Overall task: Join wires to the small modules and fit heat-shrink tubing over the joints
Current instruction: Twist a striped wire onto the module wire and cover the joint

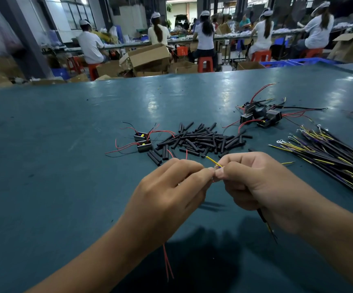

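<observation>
While the left hand [167,187] pinches thin red leads [168,265] that dangle below its wrist, the right hand [258,185] pinches a yellow wire [213,161], fingertips meeting above the glossy teal table [65,166]. Beyond lie stubby black heat-shrink tubes [201,140], two boxy black modules [142,141], and sleeved wire bundles [329,153] rightward.

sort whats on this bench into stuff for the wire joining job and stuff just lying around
For the job:
left hand
right hand
yellow wire
heat-shrink tubing pile
small modules
ring-terminal wire bundle

Lying about:
cardboard boxes
red stools
</observation>
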The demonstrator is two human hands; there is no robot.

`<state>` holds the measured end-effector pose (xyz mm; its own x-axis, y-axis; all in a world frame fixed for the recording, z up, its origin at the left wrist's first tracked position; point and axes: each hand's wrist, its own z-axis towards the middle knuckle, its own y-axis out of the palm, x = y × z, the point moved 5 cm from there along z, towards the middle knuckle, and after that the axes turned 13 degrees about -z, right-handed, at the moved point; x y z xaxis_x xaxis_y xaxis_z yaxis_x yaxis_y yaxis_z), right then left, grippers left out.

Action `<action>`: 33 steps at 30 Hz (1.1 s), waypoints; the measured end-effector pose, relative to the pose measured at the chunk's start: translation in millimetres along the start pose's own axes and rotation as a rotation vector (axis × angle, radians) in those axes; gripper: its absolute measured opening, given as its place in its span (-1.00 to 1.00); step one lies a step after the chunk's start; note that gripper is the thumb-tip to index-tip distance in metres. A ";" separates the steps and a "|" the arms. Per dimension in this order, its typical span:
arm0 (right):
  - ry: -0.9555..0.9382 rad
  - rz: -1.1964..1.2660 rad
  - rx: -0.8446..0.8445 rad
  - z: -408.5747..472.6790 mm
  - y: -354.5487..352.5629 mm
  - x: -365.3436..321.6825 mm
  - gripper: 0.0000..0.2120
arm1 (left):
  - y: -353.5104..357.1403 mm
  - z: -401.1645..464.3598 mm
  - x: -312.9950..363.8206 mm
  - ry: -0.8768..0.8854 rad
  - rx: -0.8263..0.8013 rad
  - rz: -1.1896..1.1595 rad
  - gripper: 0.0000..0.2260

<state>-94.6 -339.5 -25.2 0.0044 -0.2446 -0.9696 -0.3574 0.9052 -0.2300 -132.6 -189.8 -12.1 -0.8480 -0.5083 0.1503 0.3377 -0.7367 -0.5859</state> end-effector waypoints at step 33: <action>-0.415 -0.351 0.227 -6.0 -3.6 -18.3 -0.83 | -6.7 -2.1 -29.3 -0.684 0.142 -0.717 -0.95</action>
<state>-99.0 -340.4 -6.1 0.4679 -0.4277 -0.7734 -0.0597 0.8578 -0.5104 -110.9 -169.1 -14.2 -0.4679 -0.0376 0.8830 -0.0777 -0.9935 -0.0835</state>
